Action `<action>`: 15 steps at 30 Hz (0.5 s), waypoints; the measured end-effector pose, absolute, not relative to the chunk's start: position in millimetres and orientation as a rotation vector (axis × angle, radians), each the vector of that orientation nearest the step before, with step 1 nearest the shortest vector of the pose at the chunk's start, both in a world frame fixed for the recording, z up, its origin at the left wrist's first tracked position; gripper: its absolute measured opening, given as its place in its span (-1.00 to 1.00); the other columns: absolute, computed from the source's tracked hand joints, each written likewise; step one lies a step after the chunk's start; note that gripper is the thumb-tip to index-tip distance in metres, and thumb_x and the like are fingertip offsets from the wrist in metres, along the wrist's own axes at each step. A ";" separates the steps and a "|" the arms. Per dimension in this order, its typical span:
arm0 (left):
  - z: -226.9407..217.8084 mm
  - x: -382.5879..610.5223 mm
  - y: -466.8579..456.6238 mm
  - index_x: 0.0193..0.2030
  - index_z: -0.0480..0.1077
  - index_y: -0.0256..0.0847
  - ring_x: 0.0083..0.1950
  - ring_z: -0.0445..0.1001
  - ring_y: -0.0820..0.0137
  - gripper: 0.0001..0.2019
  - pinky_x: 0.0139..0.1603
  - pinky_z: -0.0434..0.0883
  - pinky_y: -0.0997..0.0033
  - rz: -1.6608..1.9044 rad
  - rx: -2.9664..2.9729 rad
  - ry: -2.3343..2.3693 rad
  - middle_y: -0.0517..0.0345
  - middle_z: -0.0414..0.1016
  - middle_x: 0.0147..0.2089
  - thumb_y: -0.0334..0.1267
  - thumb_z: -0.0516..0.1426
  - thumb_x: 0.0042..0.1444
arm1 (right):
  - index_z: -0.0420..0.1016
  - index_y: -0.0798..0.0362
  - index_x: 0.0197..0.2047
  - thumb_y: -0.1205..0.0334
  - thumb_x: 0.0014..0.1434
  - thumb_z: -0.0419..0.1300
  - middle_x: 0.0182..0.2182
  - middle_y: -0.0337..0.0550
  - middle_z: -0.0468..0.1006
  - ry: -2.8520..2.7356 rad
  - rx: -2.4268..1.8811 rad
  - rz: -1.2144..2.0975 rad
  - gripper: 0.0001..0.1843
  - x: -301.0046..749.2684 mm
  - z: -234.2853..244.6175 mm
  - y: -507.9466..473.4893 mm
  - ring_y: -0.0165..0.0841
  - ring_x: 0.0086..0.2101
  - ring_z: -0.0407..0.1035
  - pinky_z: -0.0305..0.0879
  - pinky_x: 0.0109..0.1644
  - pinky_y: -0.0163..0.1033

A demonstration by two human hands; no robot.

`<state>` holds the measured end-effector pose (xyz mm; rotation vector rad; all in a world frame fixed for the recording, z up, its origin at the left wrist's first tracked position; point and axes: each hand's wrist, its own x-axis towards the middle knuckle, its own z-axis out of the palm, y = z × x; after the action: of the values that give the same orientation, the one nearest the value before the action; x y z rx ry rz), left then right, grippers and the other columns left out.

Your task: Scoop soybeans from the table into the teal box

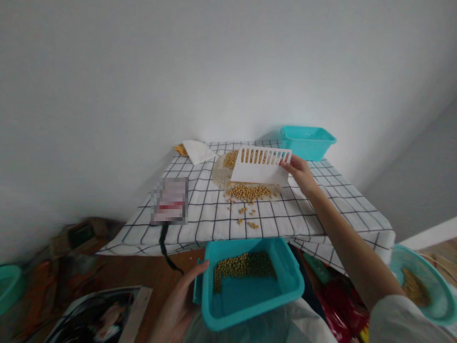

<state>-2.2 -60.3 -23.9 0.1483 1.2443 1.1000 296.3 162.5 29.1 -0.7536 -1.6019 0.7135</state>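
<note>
right hand [300, 172] narrow around slotted white board [260, 172], left hand [183, 297] around teal bin [250, 312]

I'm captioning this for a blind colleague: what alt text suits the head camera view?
A person's right hand holds a flat white slotted tool, with small round tan beans spread around it on a table draped in black-gridded white cloth. The left hand grips the side of a rectangular turquoise plastic basin containing more beans.

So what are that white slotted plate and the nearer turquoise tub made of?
White slotted plate: probably smooth, matte plastic, from its even colour and neat slots. Nearer turquoise tub: likely moulded plastic, faintly satin, given its rounded rim and corners.
</note>
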 end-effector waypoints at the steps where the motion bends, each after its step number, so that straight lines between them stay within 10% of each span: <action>1: -23.6 -2.1 -60.4 -0.28 0.56 -0.35 -0.23 0.68 0.16 -0.90 -0.17 0.62 0.22 1.105 0.153 1.245 0.05 0.72 -0.42 -0.43 0.20 0.08 | 0.56 -0.04 -0.14 -0.03 0.11 0.26 -0.15 -0.16 0.62 -1.605 -0.763 0.713 -0.68 296.6 28.9 162.7 -0.18 -0.16 0.46 0.33 -0.04 -0.08; 15: -16.5 -1.0 -61.3 -0.30 0.58 -0.34 -0.26 0.68 0.17 -0.88 -0.22 0.62 0.27 1.096 0.147 1.277 0.04 0.72 -0.45 -0.44 0.18 0.09 | 0.56 -0.03 -0.12 -0.03 0.10 0.26 -0.17 -0.16 0.63 -1.609 -0.760 0.735 -0.66 296.6 27.4 163.2 -0.16 -0.12 0.46 0.32 0.00 -0.06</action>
<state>-1.0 -61.3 -16.5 0.1467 1.2774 1.0962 296.6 163.2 27.4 -0.7602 -1.6090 0.7345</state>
